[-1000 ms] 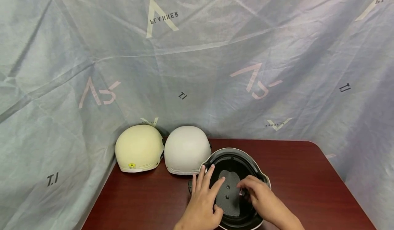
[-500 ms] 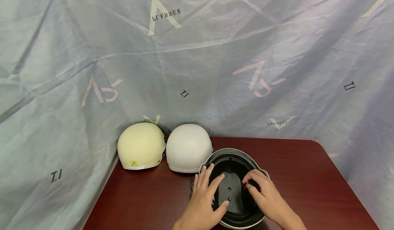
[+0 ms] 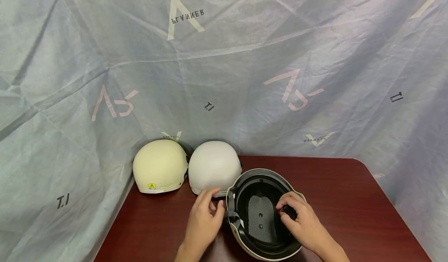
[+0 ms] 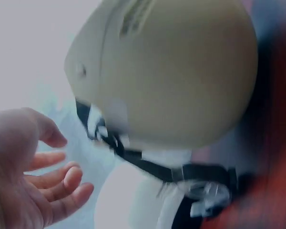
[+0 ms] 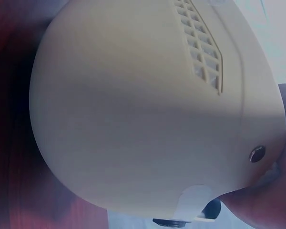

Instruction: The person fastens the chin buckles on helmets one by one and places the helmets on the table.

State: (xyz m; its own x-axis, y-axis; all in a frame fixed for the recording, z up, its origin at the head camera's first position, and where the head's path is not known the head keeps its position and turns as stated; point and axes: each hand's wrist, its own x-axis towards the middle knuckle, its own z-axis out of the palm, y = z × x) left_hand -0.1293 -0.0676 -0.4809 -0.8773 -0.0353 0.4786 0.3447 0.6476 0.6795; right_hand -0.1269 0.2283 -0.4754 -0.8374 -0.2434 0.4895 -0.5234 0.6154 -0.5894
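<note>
An upturned helmet (image 3: 262,231) with a black liner and cream shell rests at the front of the table. In the head view my right hand (image 3: 306,223) reaches over its right rim and pinches a black strap buckle (image 3: 289,210) with a red part. The right wrist view shows the vented shell, which hides most of the right hand (image 5: 271,200). Left of the helmet, my left hand (image 3: 204,219) has its fingers loosely bent and holds nothing. Close to its fingertips, a black chin strap (image 3: 231,215) hangs over the left rim, and its clear-and-black buckle (image 4: 209,191) dangles in the left wrist view.
Behind and to the left, a cream-yellow helmet (image 3: 160,166) with a yellow sticker and a white helmet (image 3: 215,166) stand side by side, dome up. The dark red table (image 3: 336,196) has its rear edge against a grey printed cloth (image 3: 224,59).
My left hand has come off the helmet's left rim and moved left, exposing the strap there. The right hand has shifted slightly and holds its pinch on the buckle.
</note>
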